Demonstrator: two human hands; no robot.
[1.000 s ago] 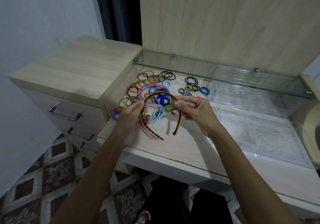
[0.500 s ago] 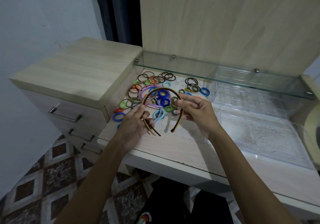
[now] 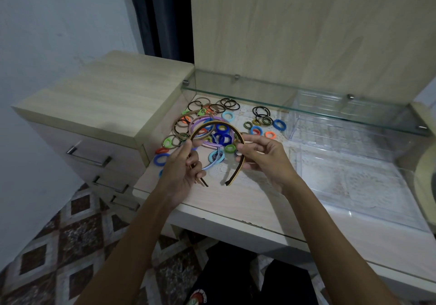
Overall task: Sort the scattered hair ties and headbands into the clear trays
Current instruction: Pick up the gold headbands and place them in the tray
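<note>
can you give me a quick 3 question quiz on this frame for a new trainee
1. True or false: both hands hold the brown headband above the pile of hair ties.
2. Multiple choice: the purple headband is A) in a clear tray, B) lying among the hair ties on the desk, C) in the left hand.
3. Short answer: on which side of the hair ties does the large clear tray sit?

Key:
1. True; the left hand and the right hand each grip one side.
2. B.
3. To their right; no hair ties or headbands show in it.
</note>
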